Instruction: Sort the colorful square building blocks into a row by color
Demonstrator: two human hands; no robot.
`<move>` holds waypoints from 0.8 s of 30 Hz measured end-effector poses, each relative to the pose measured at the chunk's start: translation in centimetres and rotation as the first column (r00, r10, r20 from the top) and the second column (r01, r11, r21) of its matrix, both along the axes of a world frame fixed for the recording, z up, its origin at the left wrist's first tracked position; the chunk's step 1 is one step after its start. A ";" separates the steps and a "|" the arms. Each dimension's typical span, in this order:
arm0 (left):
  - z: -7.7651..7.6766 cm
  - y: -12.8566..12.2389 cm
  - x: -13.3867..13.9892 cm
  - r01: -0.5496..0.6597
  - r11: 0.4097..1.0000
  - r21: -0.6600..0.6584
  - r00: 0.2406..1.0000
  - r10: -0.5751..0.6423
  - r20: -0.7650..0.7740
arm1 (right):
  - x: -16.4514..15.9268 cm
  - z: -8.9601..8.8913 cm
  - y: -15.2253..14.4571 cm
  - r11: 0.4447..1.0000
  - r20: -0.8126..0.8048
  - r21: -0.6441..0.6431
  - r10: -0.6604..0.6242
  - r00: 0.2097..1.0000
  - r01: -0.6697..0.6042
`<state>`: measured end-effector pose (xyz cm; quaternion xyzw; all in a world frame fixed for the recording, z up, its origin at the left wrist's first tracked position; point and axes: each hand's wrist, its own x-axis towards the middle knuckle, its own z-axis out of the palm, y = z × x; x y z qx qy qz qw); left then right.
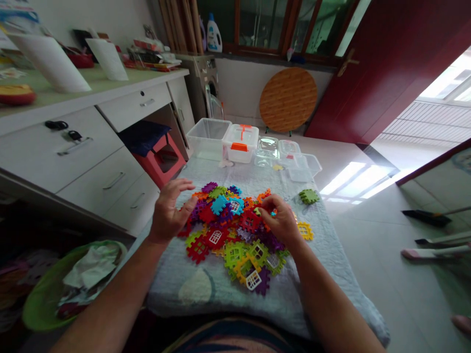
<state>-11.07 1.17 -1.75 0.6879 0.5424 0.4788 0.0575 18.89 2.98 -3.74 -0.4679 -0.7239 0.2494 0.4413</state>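
A heap of colourful interlocking plastic tiles (215, 238) with toothed edges lies on the cloth-covered table, several with window lattices. My left hand (170, 211) hovers at the left side of the heap, thumb and fingers apart, nothing in it. On the heap's right side, my right hand (277, 218) has its fingers drawn together around a light green tile (257, 211), mostly hidden by the fingers. A small stack of green tiles (309, 196) sits apart, to the right. Near the front edge of the heap lies a white window piece (253, 280).
At the table's far end stand an open clear bin (208, 142), a lidded box with orange latches (241, 147) and smaller clear containers (268, 149). White drawers (84, 147) and a red stool (165, 159) flank the left; a green basin (40, 304) holds cloth.
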 end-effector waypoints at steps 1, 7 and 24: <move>0.6 -1.1 1.3 0.093 0.996 0.005 0.993 -0.092 -0.072 | 0.4 0.0 0.2 0.998 -0.038 -0.016 -0.058 0.998 0.057; -0.6 -7.2 9.6 0.682 0.705 -0.197 0.596 -0.691 -0.410 | 1.7 -0.2 1.0 0.982 0.070 0.126 -0.152 0.986 0.142; -5.3 -6.6 10.9 0.670 0.740 -0.066 0.545 -0.550 -0.632 | 3.3 -0.2 1.2 0.994 0.503 -0.087 0.104 0.858 -0.069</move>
